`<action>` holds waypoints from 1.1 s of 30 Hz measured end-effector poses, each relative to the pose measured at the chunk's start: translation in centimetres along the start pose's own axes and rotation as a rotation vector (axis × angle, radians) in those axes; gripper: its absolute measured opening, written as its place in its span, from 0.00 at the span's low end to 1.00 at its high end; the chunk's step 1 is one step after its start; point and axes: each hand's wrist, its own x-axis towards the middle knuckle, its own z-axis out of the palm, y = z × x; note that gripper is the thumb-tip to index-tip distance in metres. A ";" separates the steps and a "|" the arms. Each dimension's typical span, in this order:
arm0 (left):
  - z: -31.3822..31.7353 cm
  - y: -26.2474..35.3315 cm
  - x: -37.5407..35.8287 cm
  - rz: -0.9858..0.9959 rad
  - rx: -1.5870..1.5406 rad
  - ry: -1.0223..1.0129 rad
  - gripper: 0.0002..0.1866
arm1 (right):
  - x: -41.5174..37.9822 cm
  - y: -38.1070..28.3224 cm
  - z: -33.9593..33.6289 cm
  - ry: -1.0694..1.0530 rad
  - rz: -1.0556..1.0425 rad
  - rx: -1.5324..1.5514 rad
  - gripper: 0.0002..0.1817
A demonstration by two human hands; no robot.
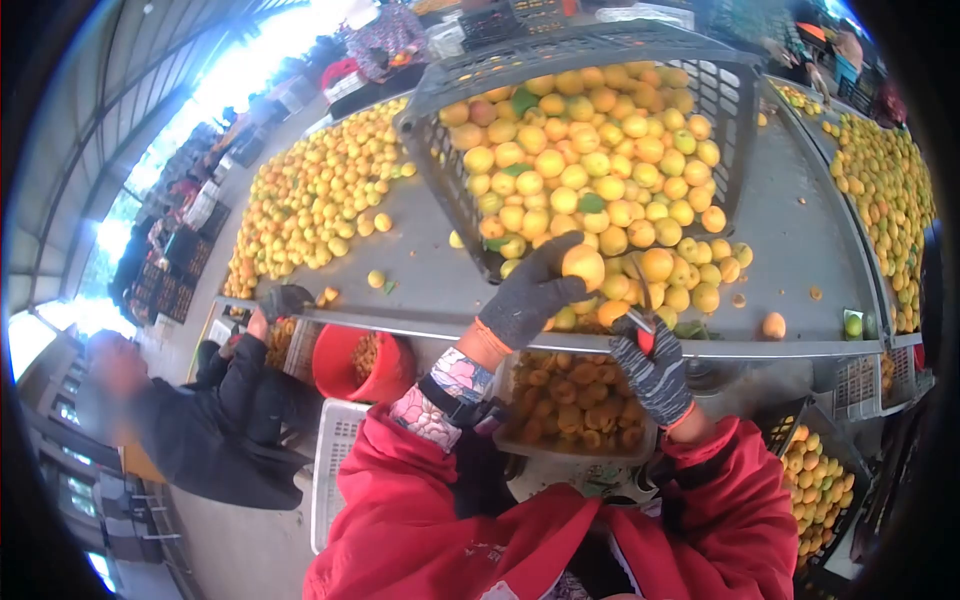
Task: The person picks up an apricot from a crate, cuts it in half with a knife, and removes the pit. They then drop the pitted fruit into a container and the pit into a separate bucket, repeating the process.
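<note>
My left hand [532, 295], in a dark grey glove, is closed around a yellow-orange apricot [583, 266] above the table's front edge. My right hand [652, 372], in a striped grey glove, grips a small knife [645, 336] with a red handle. Its curved blade points up and away, close to the apricot but apart from it as far as I can tell. Just beyond both hands, loose apricots [706, 296] spill from a tilted grey plastic crate [742, 140] full of fruit and some green leaves.
The metal table [800, 250] holds more apricot piles at left [320, 190] and right [880, 190]. Beneath its edge sits a bin of apricot halves [575, 405]. A red bucket [335, 360], a white crate [330, 470] and a person [225, 420] are on the left; a black crate [850, 450] stands lower right.
</note>
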 end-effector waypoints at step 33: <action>1.0 -2.2 -7.6 -0.339 -0.043 -0.190 0.34 | -0.2 2.3 2.4 -0.021 -0.022 -0.469 0.17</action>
